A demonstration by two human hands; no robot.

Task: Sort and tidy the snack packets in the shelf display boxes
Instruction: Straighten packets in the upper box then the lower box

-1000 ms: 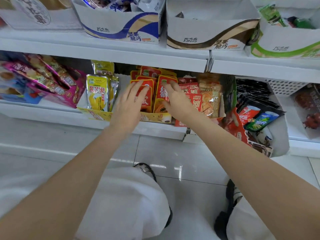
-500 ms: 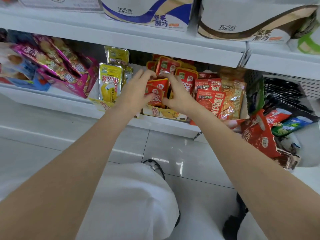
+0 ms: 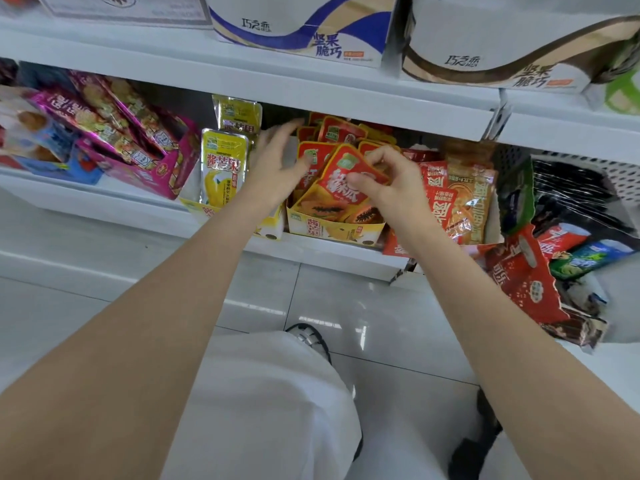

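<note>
A yellow display box point(image 3: 332, 229) on the lower shelf holds several red and orange papaya snack packets point(image 3: 337, 131). My right hand point(image 3: 388, 183) pinches the front red packet point(image 3: 341, 180) between thumb and fingers, tilted in the box. My left hand point(image 3: 277, 161) reaches in beside it, fingers spread, touching the left side of the red packets. To the left stands another yellow box with yellow mango packets point(image 3: 221, 168) upright in it.
A pink box of purple packets point(image 3: 138, 147) sits at the left. Red and orange packets point(image 3: 464, 199) and a white basket with dark bags point(image 3: 575, 188) lie to the right. Large white cartons point(image 3: 304, 32) stand on the shelf above. My knees are over the tiled floor point(image 3: 381, 323).
My right hand has taken hold of the front red packet and tilted it. My left hand opened and moved to the left side of the packets. The view came closer.
</note>
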